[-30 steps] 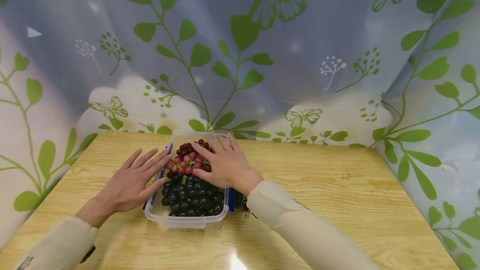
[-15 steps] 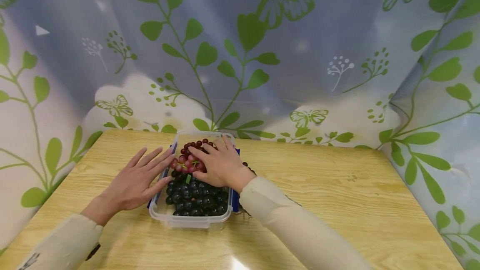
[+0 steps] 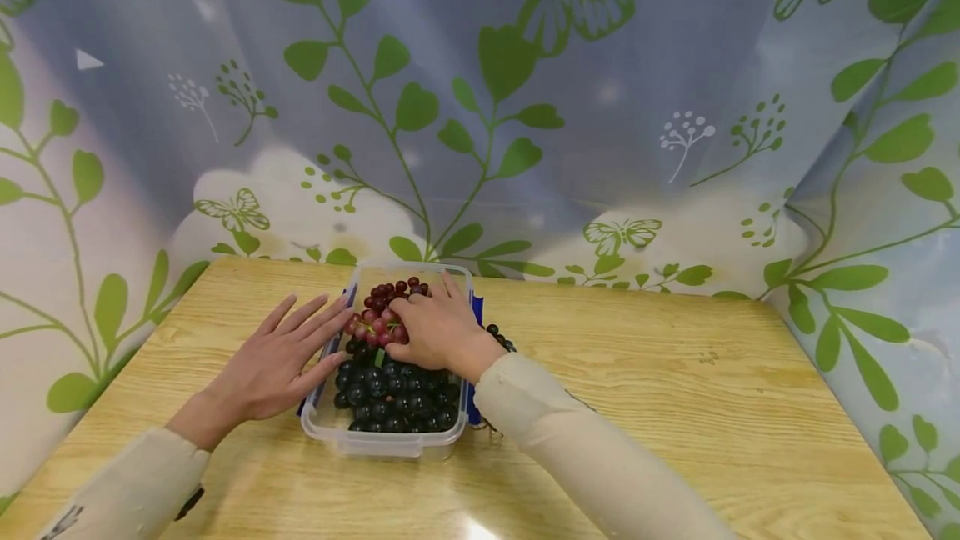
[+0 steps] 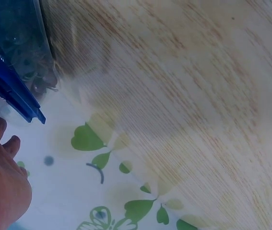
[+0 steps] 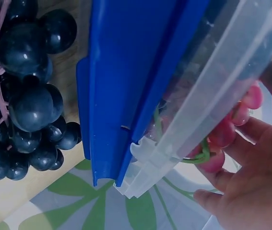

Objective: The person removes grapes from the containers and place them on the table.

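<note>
A clear plastic container (image 3: 375,442) with blue side latches (image 5: 121,72) holds large black grapes (image 3: 401,398) at the near end, pink grapes (image 3: 377,328) in the middle and dark red grapes (image 3: 382,296) behind. My right hand (image 3: 441,330) reaches over the right rim with bent fingers on the pink grapes; in the right wrist view this hand (image 5: 255,175) curls around the pink grapes (image 5: 221,135). My left hand (image 3: 272,367) lies with fingers extended against the left rim. The left wrist view shows part of that hand (image 4: 4,179) beside a blue latch (image 4: 11,81).
Another bunch of black grapes (image 5: 30,103) lies on the wooden table (image 3: 675,407) outside the container's right side, partly behind my right forearm in the head view. A curtain (image 3: 600,132) with green leaves and butterflies stands along the table's back edge.
My right fingers, spread over the grapes before, have bent and drawn in on the pink ones. My left hand keeps its place at the rim. The head view has shifted slightly.
</note>
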The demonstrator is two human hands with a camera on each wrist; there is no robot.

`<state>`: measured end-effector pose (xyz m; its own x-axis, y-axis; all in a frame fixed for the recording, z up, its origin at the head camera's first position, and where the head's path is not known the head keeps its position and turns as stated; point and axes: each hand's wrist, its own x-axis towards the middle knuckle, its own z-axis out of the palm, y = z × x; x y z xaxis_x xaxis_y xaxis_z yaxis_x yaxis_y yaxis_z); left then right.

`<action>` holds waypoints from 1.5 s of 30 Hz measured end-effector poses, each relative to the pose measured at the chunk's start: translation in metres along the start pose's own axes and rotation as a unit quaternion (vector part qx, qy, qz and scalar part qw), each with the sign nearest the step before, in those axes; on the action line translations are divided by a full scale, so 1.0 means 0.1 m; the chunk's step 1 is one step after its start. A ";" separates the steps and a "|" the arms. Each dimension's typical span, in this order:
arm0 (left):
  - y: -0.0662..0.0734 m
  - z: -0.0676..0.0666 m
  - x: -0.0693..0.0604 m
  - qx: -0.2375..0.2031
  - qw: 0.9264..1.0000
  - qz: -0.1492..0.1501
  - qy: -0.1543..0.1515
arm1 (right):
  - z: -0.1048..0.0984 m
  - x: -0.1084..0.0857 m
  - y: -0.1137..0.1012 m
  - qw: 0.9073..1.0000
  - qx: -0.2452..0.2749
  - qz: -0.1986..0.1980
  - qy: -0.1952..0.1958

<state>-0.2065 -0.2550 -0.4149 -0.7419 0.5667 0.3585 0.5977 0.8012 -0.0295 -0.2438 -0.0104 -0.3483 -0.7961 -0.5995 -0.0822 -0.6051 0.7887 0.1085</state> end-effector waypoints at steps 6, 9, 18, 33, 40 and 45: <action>0.00 0.00 0.00 0.004 1.000 0.001 -0.004 | -0.02 0.01 -0.01 1.000 0.009 0.004 -0.001; 0.00 0.00 0.00 0.004 1.000 0.001 -0.004 | -0.03 0.01 -0.01 1.000 0.011 0.006 -0.005; 0.01 0.01 0.01 -0.003 1.000 0.002 -0.005 | -0.03 0.05 0.01 0.998 0.045 0.031 -0.023; 0.00 0.03 0.01 -0.014 1.000 -0.012 -0.009 | -0.02 0.02 -0.01 0.998 0.034 0.040 0.032; 0.02 0.02 0.02 -0.018 1.000 -0.010 -0.006 | -0.03 -0.02 0.05 0.996 0.038 0.040 0.063; 0.01 0.01 0.00 -0.023 0.999 -0.018 -0.012 | -0.14 -0.06 0.10 0.995 0.041 0.044 0.081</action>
<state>-0.2060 -0.2541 -0.4163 -0.7706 0.5419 0.3353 0.5825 0.8124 0.0257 -0.2454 -0.0008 -0.3328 -0.8396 -0.5364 0.0860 -0.5363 0.8436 0.0270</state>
